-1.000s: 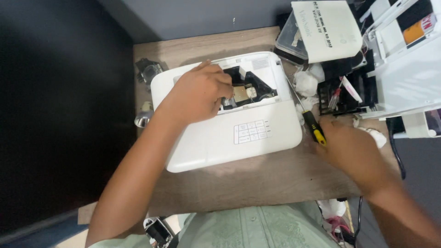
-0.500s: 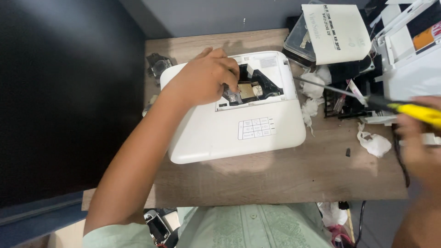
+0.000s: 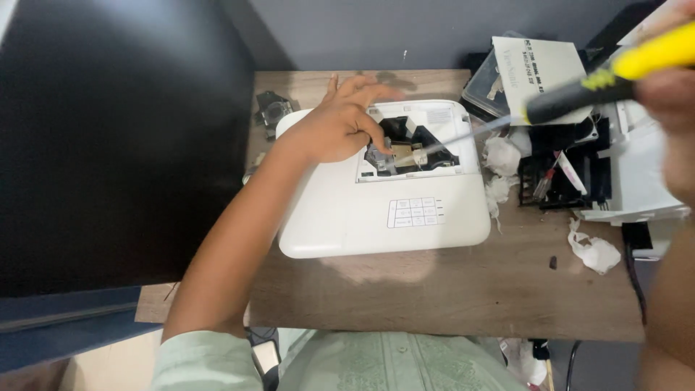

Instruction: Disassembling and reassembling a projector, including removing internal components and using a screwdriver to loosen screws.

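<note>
From the head camera I see a white, rounded plastic projector casing (image 3: 384, 210) lying flat on the brown wooden table (image 3: 449, 289), its top hatch open onto a dark cavity (image 3: 409, 141). My left hand (image 3: 337, 127) rests on the casing at the hatch's left edge, fingers (image 3: 373, 93) spread loosely and gripping nothing, the thumb curled down into the opening. My right hand (image 3: 670, 101), blurred at the frame's right edge, is closed around the yellow-and-black handle of a screwdriver (image 3: 579, 87); its thin metal shaft slants down-left, with the tip inside the cavity beside a small brass-coloured part (image 3: 400, 153). Crumpled white tissues (image 3: 499, 156) lie just beside the casing's right side. A small black bracket (image 3: 271, 112) sits near the casing's upper-left corner.
</note>
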